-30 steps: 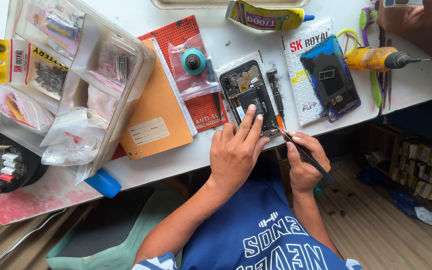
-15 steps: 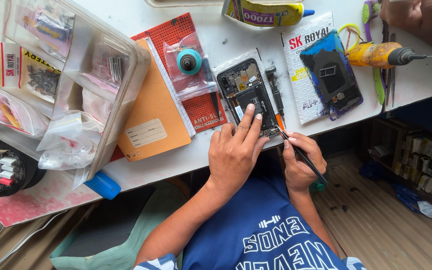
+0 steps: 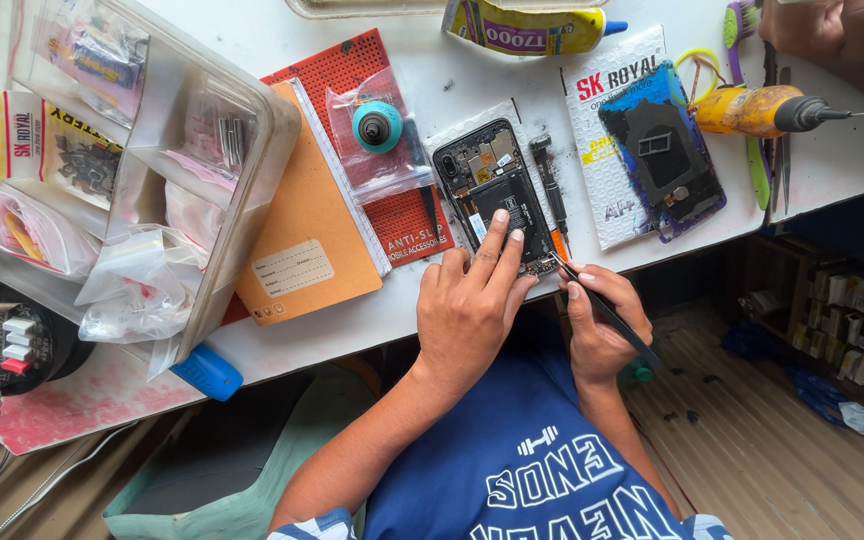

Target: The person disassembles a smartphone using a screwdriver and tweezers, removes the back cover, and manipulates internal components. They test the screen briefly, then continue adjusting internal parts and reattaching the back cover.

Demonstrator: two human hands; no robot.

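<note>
An opened smartphone point(image 3: 487, 180) with its back off lies on the white table point(image 3: 282, 330), circuit boards showing. My left hand point(image 3: 472, 300) rests on its lower end, two fingers pressing the inside. My right hand point(image 3: 602, 325) grips dark tweezers point(image 3: 592, 295), their tip touching the phone's bottom right corner. A black screwdriver point(image 3: 550, 190) lies beside the phone on the right.
A clear plastic box point(image 3: 177, 180) with small bagged parts stands at left. An orange notebook point(image 3: 302, 230), red mat point(image 3: 402, 215) and teal suction cup point(image 3: 378, 126) lie nearby. A glue tube point(image 3: 527, 28), phone back cover point(image 3: 662, 155), yellow bottle point(image 3: 752, 110) and another person's hand point(image 3: 832, 35) are far right.
The view has shifted slightly. My left fingers have slid a little along the phone's lower part, and the tweezers' tip stays at its bottom edge.
</note>
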